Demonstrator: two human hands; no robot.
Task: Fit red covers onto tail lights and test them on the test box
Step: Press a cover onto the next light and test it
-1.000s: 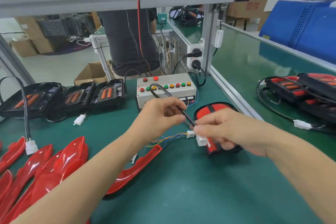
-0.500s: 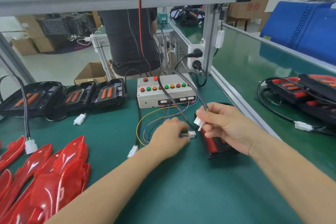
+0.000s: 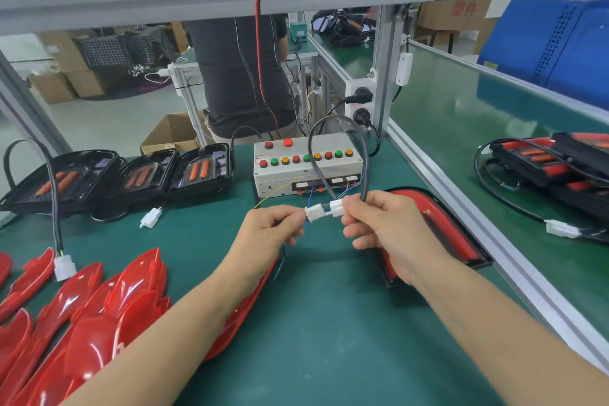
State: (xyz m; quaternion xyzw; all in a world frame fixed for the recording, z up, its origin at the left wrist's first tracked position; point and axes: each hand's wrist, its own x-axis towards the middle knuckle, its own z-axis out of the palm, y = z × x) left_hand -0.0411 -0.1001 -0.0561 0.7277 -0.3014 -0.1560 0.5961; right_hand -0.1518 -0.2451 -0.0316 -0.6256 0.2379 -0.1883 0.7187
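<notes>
Your left hand (image 3: 270, 227) pinches a white connector (image 3: 314, 212) on thin coloured wires (image 3: 342, 193) that run back to the front of the test box (image 3: 306, 165). Your right hand (image 3: 385, 227) grips a second white plug (image 3: 336, 208), the one at the end of the black cable (image 3: 336, 142), between thumb and curled fingers. The two connectors sit end to end, touching or almost touching, just above the green bench (image 3: 329, 323); you cannot tell from here whether they are fully mated. The black cable loops up in an arch in front of the test box and comes back down into your right hand.

The tail light (image 3: 441, 224) with its red cover fitted lies flat on the bench under and to the right of your right hand, close to the aluminium rail (image 3: 461, 208). The test box stands just behind your hands, its top carrying rows of red, green and orange buttons; one red lamp on the upper row looks lit.

On your left, a pile of loose red covers (image 3: 99, 313) lies at the near edge of the bench, one of them reaching under your left forearm. Behind that pile, three black uncovered tail lights (image 3: 131, 175) stand in a row, with white plugs lying beside them. Beyond the rail on the right, more tail lights (image 3: 560, 168) lie stacked with their cables. Across the bench a person in a dark shirt (image 3: 237, 76) stands facing you.
</notes>
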